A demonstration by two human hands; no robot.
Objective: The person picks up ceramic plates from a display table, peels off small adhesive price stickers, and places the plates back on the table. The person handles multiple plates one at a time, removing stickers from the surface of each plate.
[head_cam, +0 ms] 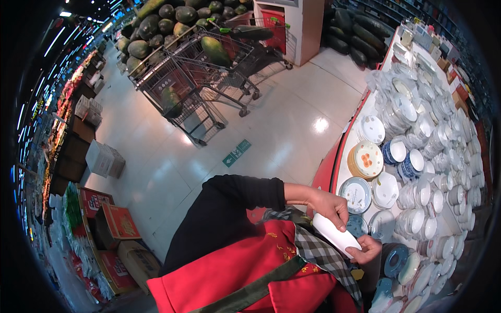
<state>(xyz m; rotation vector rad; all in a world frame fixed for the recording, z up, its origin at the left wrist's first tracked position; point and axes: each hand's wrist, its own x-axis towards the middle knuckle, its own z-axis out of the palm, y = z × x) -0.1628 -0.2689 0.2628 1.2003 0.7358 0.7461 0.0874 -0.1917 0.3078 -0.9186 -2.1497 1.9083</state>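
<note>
My left hand (329,204), below a black sleeve, grips the upper side of a white oblong dish (333,237), with the thumb on its smooth surface. My right hand (367,250) holds the lower end of the same dish between thumb and fingers. The dish is tilted in front of my checkered garment (319,250) and red apron (238,254). Just beyond the hands, a blue-rimmed plate (355,195), a white plate (385,189) and a dark blue dish (395,260) lie on the display table (362,156).
Stacked plates and bowls (424,219), some in plastic wrap, crowd the table with its red edge. Two shopping carts (191,78) holding melons stand on the tiled floor (274,129) near a melon pile (156,27). Cartons (117,223) and white crates (100,158) line the left side.
</note>
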